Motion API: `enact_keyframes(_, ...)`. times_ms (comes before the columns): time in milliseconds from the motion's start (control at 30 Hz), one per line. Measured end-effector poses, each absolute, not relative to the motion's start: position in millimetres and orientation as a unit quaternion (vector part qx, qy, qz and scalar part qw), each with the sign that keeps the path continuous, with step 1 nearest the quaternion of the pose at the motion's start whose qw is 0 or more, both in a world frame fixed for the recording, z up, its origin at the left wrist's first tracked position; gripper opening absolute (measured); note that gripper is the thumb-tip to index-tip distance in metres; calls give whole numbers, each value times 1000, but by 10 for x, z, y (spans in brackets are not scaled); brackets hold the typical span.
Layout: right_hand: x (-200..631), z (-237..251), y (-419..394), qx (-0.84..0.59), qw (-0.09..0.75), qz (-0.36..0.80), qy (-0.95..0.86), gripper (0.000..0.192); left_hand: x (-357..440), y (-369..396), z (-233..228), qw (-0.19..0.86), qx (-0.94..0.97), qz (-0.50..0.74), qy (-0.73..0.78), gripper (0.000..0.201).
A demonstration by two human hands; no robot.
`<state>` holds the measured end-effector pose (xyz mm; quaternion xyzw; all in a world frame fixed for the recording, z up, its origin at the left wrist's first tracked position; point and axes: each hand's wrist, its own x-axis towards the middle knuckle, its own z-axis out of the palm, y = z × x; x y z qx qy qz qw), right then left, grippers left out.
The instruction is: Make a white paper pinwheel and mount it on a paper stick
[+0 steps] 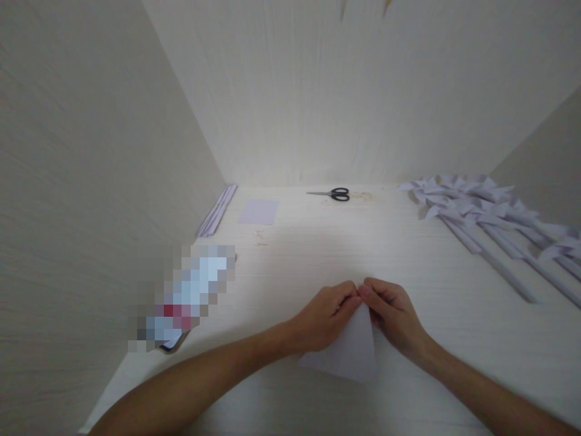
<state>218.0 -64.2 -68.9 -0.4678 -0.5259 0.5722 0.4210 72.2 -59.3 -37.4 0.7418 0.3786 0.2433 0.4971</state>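
Pinching folded paper (349, 351) tip — left hand (324, 318), right hand (393, 315) fingers meeting.

the far tip of the folded white paper (349, 351) is hidden where the left hand (324, 318) and the right hand (393, 315) pinch together over it, so the fold there cannot be made out, and both forearms run off the near edge. to the near left a slim object (181, 303) is blurred into blocks and cannot be identified. on the right the paper pinwheels (476, 203) have their sticks cut off by the right edge, their count is unclear, and two small dangling bits (363, 7) at the top edge are too cropped to name.
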Motion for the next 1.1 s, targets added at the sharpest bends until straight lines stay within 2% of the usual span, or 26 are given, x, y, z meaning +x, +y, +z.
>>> enact_keyframes(233, 2293, -701, -557, -477, 457, 555, -505, 35, 699, -599, -368, 502, 733, 242, 390, 22)
enact_keyframes(400, 2377, -606, -468, -485, 532, 530, -449, 32, 676, -609, -388, 502, 734, 247, 386, 24)
enact_keyframes(633, 2506, -521, -361, -487, 593, 499, -403, 26, 654, -613, -445, 522, 714, 237, 401, 25)
enact_keyframes(833, 2542, -610, -319, -495, 576, 494, -424, 25, 650, -622, -523, 442, 751, 251, 422, 25)
enact_keyframes(1100, 2560, -618, -328, -502, 563, 469, -458, 29, 638, -596, -539, 491, 697, 268, 448, 23)
